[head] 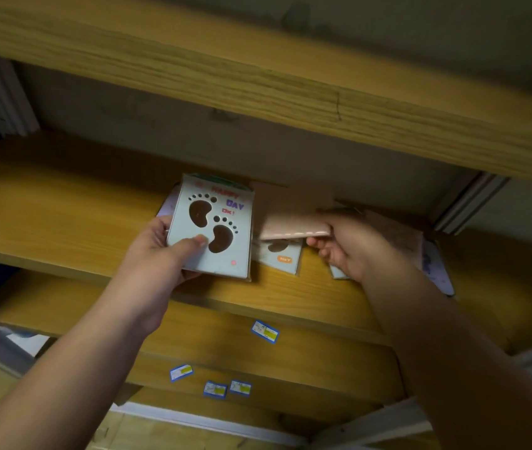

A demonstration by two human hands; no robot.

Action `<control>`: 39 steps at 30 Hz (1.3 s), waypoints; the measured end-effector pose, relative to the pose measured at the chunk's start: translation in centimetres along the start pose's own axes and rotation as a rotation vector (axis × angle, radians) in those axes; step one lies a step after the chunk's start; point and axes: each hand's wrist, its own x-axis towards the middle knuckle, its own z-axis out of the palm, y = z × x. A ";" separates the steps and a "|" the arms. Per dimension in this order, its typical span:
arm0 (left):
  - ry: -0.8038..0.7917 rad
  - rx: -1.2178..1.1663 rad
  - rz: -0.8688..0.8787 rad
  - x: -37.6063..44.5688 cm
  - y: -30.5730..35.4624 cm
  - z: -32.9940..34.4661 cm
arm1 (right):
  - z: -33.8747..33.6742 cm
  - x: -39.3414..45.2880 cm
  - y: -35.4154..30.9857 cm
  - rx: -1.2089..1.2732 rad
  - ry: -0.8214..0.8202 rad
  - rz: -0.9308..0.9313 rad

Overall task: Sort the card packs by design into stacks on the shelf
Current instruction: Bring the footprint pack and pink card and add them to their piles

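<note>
A footprint card pack (214, 227) was pinched by the left hand (164, 254) above the shelf (63, 203); a pink pack (293, 219), blurred, was gripped by the right hand (345, 245).

Dim light falls on a yellowish wooden shelf unit (63, 203) with visible grain. A thick wooden board (258, 82) spans above it, against a dull grey-green back wall (323, 151). Pale grey metal uprights (472, 203) frame the right side. Small blue-edged white labels (265, 331) stick to the lower shelf fronts.
</note>
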 end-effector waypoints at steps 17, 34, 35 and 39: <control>-0.018 0.034 0.005 -9.5 -0.8 6.5 | -9.5 -14.2 5.2 0.434 0.049 -0.269; -0.034 -0.025 0.052 -30.0 -4.4 19.6 | -26.0 -31.0 14.9 0.460 -0.077 -0.400; -0.062 -0.022 0.056 -31.1 -4.5 20.8 | -27.5 -31.9 15.4 0.459 -0.056 -0.403; -0.185 0.000 0.059 -34.0 -5.3 25.8 | -34.0 -34.4 16.6 0.481 0.083 -0.386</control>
